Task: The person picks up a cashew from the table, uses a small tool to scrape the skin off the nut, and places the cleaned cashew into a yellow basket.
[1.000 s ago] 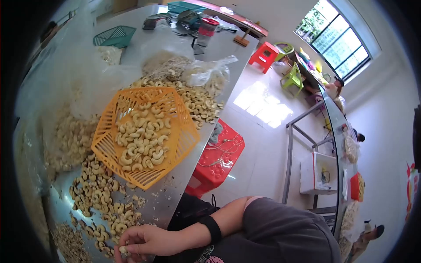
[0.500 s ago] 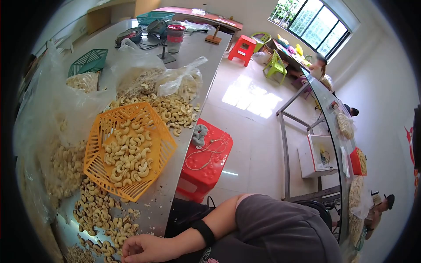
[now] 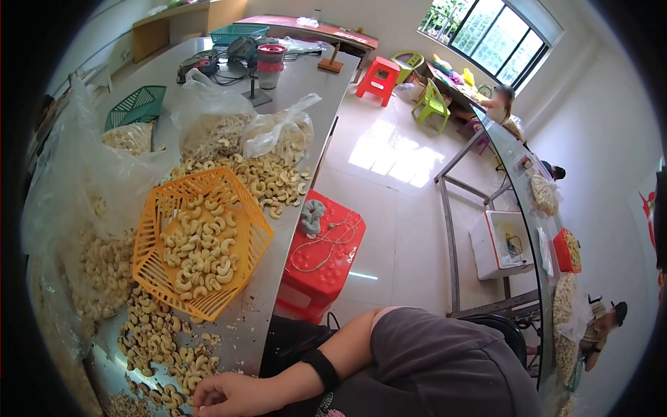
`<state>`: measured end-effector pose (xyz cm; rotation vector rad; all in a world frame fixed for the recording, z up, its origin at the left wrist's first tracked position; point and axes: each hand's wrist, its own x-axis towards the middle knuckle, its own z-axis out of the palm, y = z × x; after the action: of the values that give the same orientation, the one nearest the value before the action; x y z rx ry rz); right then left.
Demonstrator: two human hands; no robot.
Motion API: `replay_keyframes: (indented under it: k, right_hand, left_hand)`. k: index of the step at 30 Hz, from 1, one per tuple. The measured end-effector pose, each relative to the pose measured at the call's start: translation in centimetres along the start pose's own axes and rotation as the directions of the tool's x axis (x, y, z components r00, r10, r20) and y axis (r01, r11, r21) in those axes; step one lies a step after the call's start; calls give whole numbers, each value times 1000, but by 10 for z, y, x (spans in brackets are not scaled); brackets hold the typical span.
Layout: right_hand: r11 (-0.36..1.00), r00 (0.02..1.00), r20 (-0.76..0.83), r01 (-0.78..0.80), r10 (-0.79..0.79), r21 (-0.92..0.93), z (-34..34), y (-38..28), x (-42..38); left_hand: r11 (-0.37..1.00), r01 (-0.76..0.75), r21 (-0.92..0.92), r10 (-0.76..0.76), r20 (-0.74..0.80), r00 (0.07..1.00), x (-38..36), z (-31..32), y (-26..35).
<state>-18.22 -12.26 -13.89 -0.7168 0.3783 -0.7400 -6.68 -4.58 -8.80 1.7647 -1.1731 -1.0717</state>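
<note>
My right hand [image 3: 233, 394] rests low in the view over the metal table's edge, with a black band on the wrist. Its fingers are curled together, and whatever the tips hold is hidden at the bottom of the frame. Just beyond the fingers lie loose cashews [image 3: 156, 340], some with brown skin on them. An orange slatted basket [image 3: 246, 274] with pale peeled cashews [image 3: 201, 243] stands farther up the table. My left hand is out of view.
Plastic bags of cashews [image 3: 104, 271] line the table's left side. More cashews [image 3: 267, 181] are heaped behind the basket. A red stool [image 3: 323, 247] holds a cable and a grey scrunchie. People sit at the glass table [image 3: 517, 181] on the right.
The whole view has shifted slightly. My right hand stays in nearly the same place with its fingers still curled. The basket and cashew piles look the same.
</note>
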Motion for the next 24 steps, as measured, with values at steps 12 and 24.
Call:
replay_keyframes:
  k: [12,24]
  right_hand:
    - [997,999,35,35,-38,74,2,4,2]
    - [1000,1000,3,0,0,-9,0,3,2]
  left_hand:
    - [1000,22,5,-22,10,1000,-2,-2,-5]
    - [999,29,25,-30,16,999,-2,-3,-2]
